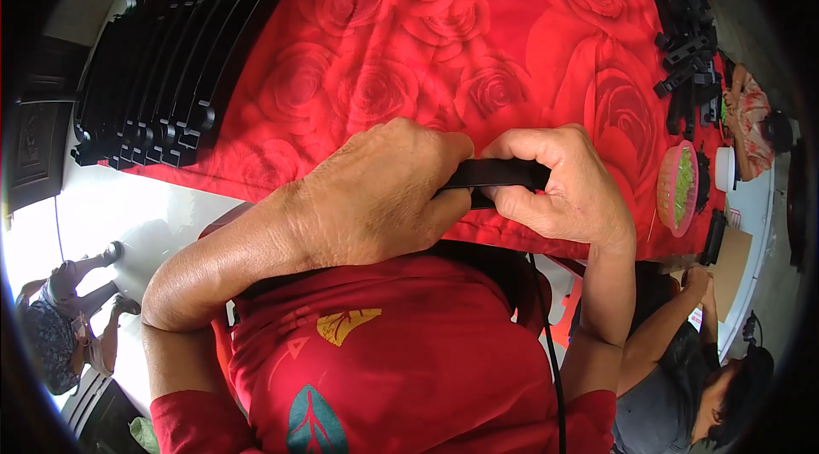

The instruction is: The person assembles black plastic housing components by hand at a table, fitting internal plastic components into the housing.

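Between my two hands, above the near edge of the table, is a black plastic strip (493, 172). My left hand (375, 189) is closed on its left end, the fingers and thumb wrapped round it. My right hand (563, 185) pinches the right part between thumb and forefinger. Much of the strip is hidden by my fingers, so its full shape does not show. Far to the left, a row of long, curved black plastic parts (183, 61) lies side by side on the red rose-patterned tablecloth (375, 87).
A pile of black plastic pieces (687, 36) lies along the table's right side. Near it stand a pink basket (689, 155) with green bits and a white bowl (725, 168). Co-workers sit at the right, one in dark clothes (661, 386). Another person (64, 317) is at the left.
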`<state>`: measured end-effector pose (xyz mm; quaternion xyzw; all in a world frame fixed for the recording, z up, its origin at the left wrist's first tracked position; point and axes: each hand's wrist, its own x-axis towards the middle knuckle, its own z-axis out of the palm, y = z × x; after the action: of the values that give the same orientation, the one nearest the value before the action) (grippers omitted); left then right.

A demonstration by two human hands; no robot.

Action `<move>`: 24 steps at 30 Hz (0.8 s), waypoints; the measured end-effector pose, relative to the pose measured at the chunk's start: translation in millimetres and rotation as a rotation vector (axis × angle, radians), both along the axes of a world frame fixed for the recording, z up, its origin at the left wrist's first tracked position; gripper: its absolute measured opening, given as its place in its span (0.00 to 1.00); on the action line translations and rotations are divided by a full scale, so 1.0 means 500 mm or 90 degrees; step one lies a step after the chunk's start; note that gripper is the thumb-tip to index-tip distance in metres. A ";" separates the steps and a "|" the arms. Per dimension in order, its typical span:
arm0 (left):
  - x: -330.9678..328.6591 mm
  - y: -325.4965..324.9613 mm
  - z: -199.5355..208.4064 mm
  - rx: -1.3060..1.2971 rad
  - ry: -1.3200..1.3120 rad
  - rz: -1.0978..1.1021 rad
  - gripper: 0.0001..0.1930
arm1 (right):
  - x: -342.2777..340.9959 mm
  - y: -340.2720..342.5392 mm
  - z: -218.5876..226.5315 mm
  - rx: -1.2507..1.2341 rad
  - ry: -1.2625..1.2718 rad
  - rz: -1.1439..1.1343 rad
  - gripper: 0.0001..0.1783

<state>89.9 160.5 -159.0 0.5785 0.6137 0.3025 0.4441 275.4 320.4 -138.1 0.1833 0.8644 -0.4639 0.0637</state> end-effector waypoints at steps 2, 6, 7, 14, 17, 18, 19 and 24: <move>0.003 -0.002 -0.002 0.001 -0.008 0.006 0.09 | 0.000 -0.002 -0.003 0.000 0.002 0.003 0.11; 0.008 -0.005 -0.007 0.028 0.019 0.012 0.08 | -0.001 -0.013 -0.015 -0.013 0.033 -0.026 0.09; 0.008 -0.005 -0.006 0.026 0.022 0.014 0.08 | 0.000 -0.016 -0.019 -0.019 0.057 -0.047 0.08; 0.012 -0.013 -0.004 -0.017 0.039 -0.002 0.06 | 0.005 -0.020 -0.020 -0.040 0.032 -0.046 0.08; 0.008 -0.012 -0.004 0.024 0.069 -0.017 0.07 | 0.005 -0.011 -0.015 -0.100 -0.028 -0.009 0.15; 0.001 -0.010 0.009 0.006 0.061 -0.023 0.07 | 0.003 -0.014 -0.006 -0.079 -0.027 -0.019 0.16; -0.003 -0.010 0.017 -0.013 0.053 -0.028 0.07 | 0.002 -0.018 -0.002 -0.058 -0.026 -0.029 0.16; -0.005 -0.002 0.011 0.010 0.089 -0.042 0.08 | 0.000 -0.029 -0.009 -0.078 -0.008 -0.066 0.13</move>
<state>87.2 159.3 -153.4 0.6214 0.6217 0.2512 0.4052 275.7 305.9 -142.6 0.2264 0.8233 -0.5174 0.0560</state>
